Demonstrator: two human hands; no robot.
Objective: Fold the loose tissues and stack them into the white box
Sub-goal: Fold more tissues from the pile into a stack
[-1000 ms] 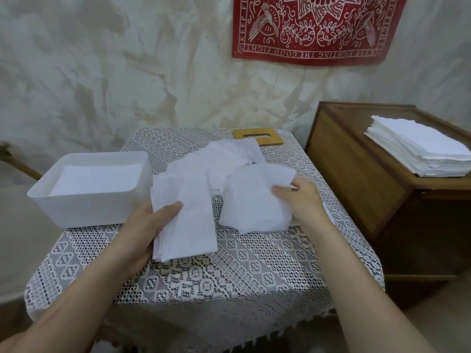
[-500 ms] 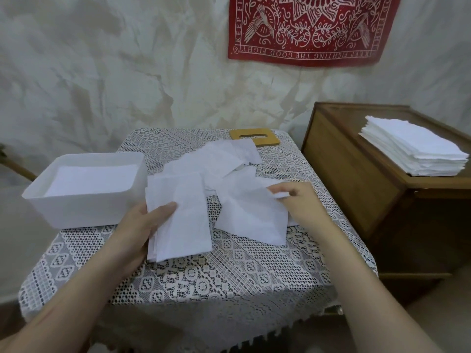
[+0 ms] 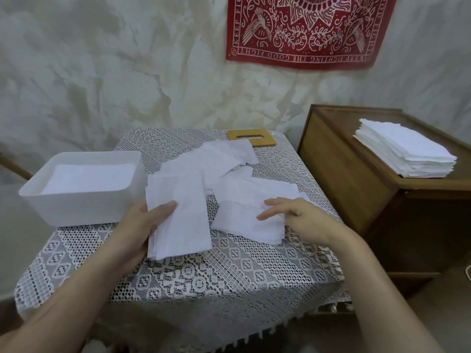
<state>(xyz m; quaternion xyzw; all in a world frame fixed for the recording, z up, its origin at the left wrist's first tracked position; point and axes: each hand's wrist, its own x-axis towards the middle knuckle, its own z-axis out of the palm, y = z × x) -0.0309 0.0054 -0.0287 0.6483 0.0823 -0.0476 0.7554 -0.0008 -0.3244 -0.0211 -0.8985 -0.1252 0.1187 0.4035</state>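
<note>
A white box (image 3: 76,210) stands at the table's left, with flat white tissues inside. Right beside it lies a small pile of folded tissues (image 3: 183,220); my left hand (image 3: 142,225) holds its left edge, thumb on top of the pile. A folded tissue (image 3: 244,222) lies flat to the right, and my right hand (image 3: 295,215) presses on it with straight fingers. Behind both, several loose tissues (image 3: 216,161) lie spread and overlapping.
The table wears a lace cloth (image 3: 204,271). A wooden lid with a slot (image 3: 252,137) lies at the far edge. A wooden cabinet (image 3: 356,189) stands to the right, bearing a tall stack of white tissues (image 3: 405,154). A red cloth (image 3: 305,29) hangs on the wall.
My right hand has brought the lifted tissue down, folded it over and now presses it flat on the table. My left hand has stayed on the folded pile.
</note>
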